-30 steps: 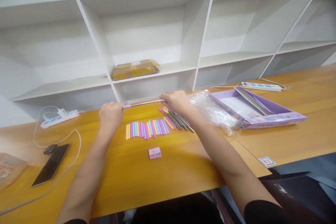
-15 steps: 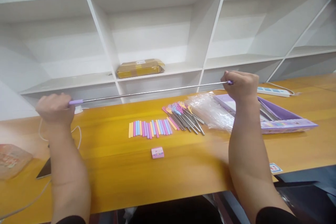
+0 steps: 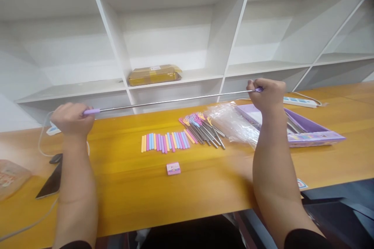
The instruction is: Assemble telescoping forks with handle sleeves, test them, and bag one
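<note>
In the head view, the left hand (image 3: 73,118) is clamping its curled fingers round the purple handle (image 3: 92,111) of a thin metal rod (image 3: 175,101). The right hand (image 3: 269,92) is closing in a fist at the rod's opposite end, where a small purple end piece (image 3: 259,89) is showing beside the thumb. Between the two grips the rod is stretching in a nearly straight line above the desk (image 3: 131,190), rising slightly toward the right grip.

Below the rod, between the grips, a row of pastel tubes (image 3: 165,144) is lying side by side. Just right of it, nearer the right grip, a fanned pile of metal sticks (image 3: 209,132) with coloured heads is resting. A small pink box (image 3: 173,168) is sitting on the near side of the row, well below both grips.

Beside the right forearm, crumpled clear plastic (image 3: 233,124) is lying on the left, and a shallow purple box (image 3: 318,138) is extending behind the arm and out to the right. Beyond the rod, a taped parcel (image 3: 154,75) is resting on a white shelf (image 3: 201,74). Below the left grip, a dark flat slab (image 3: 48,186) is lying partly behind the forearm.
</note>
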### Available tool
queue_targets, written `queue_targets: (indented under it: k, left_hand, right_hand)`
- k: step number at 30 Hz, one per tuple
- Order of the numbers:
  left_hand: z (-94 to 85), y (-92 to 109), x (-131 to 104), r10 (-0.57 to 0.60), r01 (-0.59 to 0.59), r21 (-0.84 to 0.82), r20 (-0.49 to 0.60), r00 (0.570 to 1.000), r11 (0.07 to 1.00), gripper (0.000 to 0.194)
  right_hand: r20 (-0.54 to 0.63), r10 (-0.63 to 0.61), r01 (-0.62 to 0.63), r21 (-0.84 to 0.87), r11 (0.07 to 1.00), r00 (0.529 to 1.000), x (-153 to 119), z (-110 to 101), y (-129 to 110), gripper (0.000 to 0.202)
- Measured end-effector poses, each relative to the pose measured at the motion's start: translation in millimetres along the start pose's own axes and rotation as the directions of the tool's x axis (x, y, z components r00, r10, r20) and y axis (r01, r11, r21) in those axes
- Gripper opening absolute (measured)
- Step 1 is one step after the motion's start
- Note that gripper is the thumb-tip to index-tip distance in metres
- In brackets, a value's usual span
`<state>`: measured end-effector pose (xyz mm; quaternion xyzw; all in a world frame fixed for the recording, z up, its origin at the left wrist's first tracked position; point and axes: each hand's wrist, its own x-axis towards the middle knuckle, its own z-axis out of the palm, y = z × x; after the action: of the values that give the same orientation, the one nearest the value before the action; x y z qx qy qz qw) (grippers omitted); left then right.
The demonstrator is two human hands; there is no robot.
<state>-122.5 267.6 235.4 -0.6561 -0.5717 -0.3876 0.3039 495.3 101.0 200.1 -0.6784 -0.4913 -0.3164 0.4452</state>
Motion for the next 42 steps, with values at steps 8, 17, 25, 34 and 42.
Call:
queue_targets:
  k: [8, 17, 25, 34, 42]
  left_hand:
    - [-2.4, -6, 0, 0.005, -0.008, -0.034, -0.102, 0.995, 0.999, 0.015]
    - [3.1, -5, 1, 0.005, -0.009, -0.056, -0.077, 0.997, 0.998, 0.023]
    - [4.3, -7, 3, 0.068, -0.083, -0.121, -0.124, 0.99, 0.989, 0.016]
    - [-4.6, -20, 2, 0.05, -0.064, -0.11, -0.13, 0.99, 0.992, 0.017]
    - [-4.2, -36, 0, 0.116, -0.14, -0.107, -0.2, 0.973, 0.984, 0.018]
  right_hand:
    - [0.03, -0.014, 0.014, -0.004, 1.0, 0.999, -1, 5, -3, 0.044]
    - [0.019, 0.022, -0.022, 0.018, 1.0, 1.0, -1, 6, 0, 0.044]
    - [0.066, 0.071, -0.068, -0.039, 0.997, 0.995, -2, 1, -5, 0.043]
    - [0.07, 0.021, -0.016, -0.074, 0.997, 0.997, -2, -10, -28, 0.044]
    - [0.027, -0.002, 0.004, -0.075, 0.997, 1.0, -1, -12, -38, 0.045]
